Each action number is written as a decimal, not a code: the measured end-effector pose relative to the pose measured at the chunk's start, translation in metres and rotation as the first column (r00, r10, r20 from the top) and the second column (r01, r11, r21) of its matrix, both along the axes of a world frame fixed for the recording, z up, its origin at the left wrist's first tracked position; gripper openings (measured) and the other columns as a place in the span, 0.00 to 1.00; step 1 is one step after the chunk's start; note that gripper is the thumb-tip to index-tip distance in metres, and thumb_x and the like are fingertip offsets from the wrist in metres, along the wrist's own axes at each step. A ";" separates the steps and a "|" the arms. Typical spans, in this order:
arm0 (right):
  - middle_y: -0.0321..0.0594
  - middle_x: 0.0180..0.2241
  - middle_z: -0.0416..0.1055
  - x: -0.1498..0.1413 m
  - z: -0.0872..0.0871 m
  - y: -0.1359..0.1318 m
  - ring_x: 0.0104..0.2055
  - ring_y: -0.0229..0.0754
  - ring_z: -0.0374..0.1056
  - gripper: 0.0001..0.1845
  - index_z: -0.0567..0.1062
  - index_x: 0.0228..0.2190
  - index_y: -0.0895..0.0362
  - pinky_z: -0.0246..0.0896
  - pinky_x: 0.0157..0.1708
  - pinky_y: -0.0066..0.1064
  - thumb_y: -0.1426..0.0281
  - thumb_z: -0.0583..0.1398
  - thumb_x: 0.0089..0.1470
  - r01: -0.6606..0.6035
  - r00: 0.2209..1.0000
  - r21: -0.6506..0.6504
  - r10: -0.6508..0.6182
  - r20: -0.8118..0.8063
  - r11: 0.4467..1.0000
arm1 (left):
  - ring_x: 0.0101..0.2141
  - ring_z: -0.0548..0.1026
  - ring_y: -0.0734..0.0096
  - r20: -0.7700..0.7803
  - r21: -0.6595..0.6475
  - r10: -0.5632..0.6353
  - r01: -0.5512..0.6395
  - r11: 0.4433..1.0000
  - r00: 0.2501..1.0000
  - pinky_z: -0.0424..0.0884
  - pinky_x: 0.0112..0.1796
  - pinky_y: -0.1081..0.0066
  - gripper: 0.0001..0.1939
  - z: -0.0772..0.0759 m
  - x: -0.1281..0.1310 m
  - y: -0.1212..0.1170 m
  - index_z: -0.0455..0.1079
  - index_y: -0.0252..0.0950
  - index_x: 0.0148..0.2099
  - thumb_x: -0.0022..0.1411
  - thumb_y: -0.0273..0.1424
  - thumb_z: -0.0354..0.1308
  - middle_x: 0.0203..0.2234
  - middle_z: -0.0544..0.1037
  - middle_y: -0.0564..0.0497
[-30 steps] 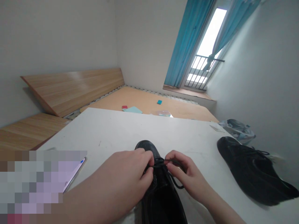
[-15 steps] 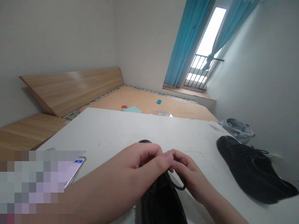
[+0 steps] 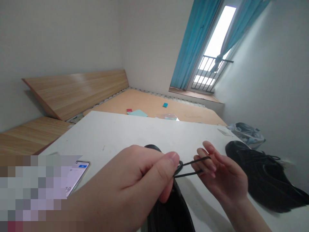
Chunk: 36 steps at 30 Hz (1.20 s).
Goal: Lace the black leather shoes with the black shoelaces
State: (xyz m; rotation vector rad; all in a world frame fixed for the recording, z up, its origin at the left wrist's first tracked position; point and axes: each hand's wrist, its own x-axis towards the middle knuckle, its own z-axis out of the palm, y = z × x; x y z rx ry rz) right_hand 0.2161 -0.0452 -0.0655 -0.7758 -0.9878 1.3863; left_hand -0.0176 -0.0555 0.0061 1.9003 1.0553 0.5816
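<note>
A black leather shoe (image 3: 169, 209) lies on the white table (image 3: 135, 135) right in front of me, toe pointing away. My left hand (image 3: 142, 174) is closed above it, thumb and fingers pinching the black shoelace (image 3: 190, 168). Two strands of the lace run taut to the right. My right hand (image 3: 222, 174) holds a loop of that lace around its fingers, which are partly spread, palm turned up.
A second black shoe (image 3: 263, 174) lies on the table at the right. A phone (image 3: 76, 178) rests at the left beside a blurred patch. Beyond the table are a bare wooden bed frame (image 3: 154, 108) with small items, and a bag (image 3: 246, 133) by the right wall.
Both hands rose from the shoe's lacing and moved apart. The lace now stretches taut between them, with my right hand pulled out to the right and its fingers opened.
</note>
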 end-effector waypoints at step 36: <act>0.34 0.30 0.59 -0.017 -0.029 0.002 0.31 0.37 0.54 0.17 0.66 0.35 0.55 0.51 0.30 0.29 0.54 0.60 0.57 -0.286 0.735 -0.075 0.269 0.622 0.955 | 0.32 0.76 0.61 -0.634 0.295 0.046 0.187 0.937 0.772 0.62 0.30 0.66 0.16 -0.032 0.009 0.009 0.70 0.37 0.40 0.68 0.29 0.41 0.33 0.78 0.46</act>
